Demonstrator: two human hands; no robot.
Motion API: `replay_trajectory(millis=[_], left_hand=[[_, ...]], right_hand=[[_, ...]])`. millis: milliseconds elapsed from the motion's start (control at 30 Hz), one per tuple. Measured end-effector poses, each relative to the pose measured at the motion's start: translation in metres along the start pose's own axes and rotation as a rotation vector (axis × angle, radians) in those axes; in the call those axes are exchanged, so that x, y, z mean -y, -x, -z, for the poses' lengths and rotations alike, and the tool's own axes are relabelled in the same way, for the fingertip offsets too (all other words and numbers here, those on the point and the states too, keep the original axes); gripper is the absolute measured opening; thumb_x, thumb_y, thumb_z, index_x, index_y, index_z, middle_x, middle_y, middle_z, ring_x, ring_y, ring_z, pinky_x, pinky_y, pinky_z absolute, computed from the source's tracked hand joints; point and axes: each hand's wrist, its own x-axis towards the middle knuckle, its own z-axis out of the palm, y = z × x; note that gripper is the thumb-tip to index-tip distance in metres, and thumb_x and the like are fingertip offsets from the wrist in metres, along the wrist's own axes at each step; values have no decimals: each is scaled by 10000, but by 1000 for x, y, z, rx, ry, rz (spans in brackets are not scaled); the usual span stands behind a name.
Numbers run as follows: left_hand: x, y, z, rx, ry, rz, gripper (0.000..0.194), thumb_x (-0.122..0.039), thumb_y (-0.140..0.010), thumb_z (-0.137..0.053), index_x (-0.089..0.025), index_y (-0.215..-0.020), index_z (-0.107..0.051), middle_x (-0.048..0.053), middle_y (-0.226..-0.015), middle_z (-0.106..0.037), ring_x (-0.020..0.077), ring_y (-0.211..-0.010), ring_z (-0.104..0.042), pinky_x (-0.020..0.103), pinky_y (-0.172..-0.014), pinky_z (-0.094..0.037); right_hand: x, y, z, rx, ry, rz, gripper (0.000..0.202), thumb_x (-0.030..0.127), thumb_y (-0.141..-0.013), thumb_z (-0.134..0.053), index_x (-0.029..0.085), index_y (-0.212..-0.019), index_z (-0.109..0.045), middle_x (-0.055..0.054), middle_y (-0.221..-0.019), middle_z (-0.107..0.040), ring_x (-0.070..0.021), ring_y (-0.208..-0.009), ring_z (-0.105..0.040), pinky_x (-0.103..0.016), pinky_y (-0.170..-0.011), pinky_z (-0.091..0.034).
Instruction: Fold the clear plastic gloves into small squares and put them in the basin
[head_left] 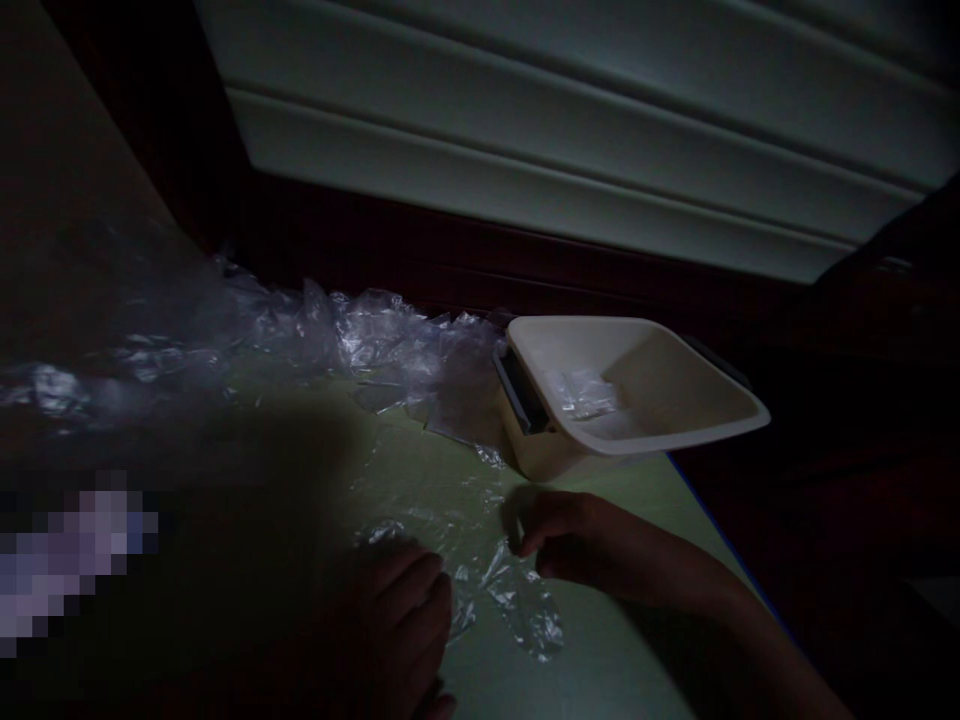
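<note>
A clear, crinkled plastic glove (529,605) with finger-like lobes lies spread on the pale green tabletop (600,650). At the lower middle, my left hand (409,620) rests over the film's left part with its fingers curled and close together; what lies under them is hidden. My right hand (574,535) reaches in from the right, its fingers bent into a pinch at the glove's upper right edge. Just beyond that hand stands a cream plastic bin (547,460) with a dark side handle, and some clear plastic (585,395) lies inside it.
A long heap of crumpled clear plastic (375,330) runs along the back of the table to the bin's left side. Behind it rises a pale panelled surface (525,130) with a dark frame. The table's blue edge (720,530) shows at right. The light is dim.
</note>
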Motion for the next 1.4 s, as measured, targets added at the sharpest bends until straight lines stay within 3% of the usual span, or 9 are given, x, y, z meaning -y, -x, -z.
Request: replay_trajectory(millis=[100, 400, 700, 867, 1000, 1100, 1233, 1400], left_hand=[[-1, 0, -1, 39, -51, -18, 331, -481, -734, -731, -175, -861, -719, 8, -973, -721, 205, -988, -591, 315, -1032, -359], [1, -3, 1, 49, -30, -91, 273, -414, -836, -631, -164, -917, -703, 33, -1071, -700, 214, -1081, -557, 342, -1056, -339], [2, -6, 0, 38, -15, -195, 267, -351, -923, -500, -161, -973, -682, 38, -1055, -705, 200, -1010, -595, 356, -1009, -379], [2, -9, 2, 9, -30, -249, 298, -286, -955, -418, -157, -931, -686, 28, -1013, -712, 190, -965, -604, 348, -982, -398], [2, -8, 1, 7, -38, -263, 282, -290, -953, -438, -163, -930, -689, 27, -1013, -709, 186, -960, -603, 339, -970, -413], [0, -6, 1, 1, -50, -251, 267, -298, -953, -455, -175, -925, -691, 22, -1015, -708, 190, -985, -594, 347, -981, -408], [-2, -7, 4, 22, -59, -261, 184, -280, -918, -537, -194, -915, -699, 0, -1017, -711, 177, -1003, -586, 321, -969, -420], [1, -6, 2, 6, 1, -173, 292, -381, -921, -484, -180, -1015, -674, 25, -1168, -670, 200, -1146, -531, 363, -1033, -375]], right_hand=[[1, 0, -2, 10, 39, -9, 130, 51, -803, -657, 160, -861, -696, -35, -892, -657, -130, -810, -609, -236, -718, -463], [12, -3, -3, 20, 88, 24, 142, 99, -859, -611, 161, -743, -667, -18, -848, -594, -117, -781, -571, -231, -692, -458], [30, 2, 3, -4, 12, 2, 127, 79, -851, -572, 162, -804, -655, -42, -896, -619, -139, -839, -595, -255, -749, -478], [30, 2, -6, -53, -53, -72, 106, 94, -857, -550, 153, -854, -637, -29, -822, -651, -130, -726, -593, -228, -636, -467], [30, -5, -16, -131, -43, -101, 107, 140, -887, -545, 159, -894, -650, -22, -824, -677, -136, -752, -616, -247, -680, -485], [29, -12, -23, -156, 17, -90, 129, 163, -907, -522, 159, -932, -649, -35, -878, -680, -148, -786, -625, -274, -711, -502], [27, -12, -27, -215, 160, -117, 237, 172, -908, -507, 172, -1123, -607, -83, -1044, -670, -182, -879, -642, -331, -778, -520], [33, -6, -28, -363, 446, -222, 266, 105, -875, -458, 154, -1076, -625, -112, -959, -657, -195, -753, -650, -319, -649, -528]])
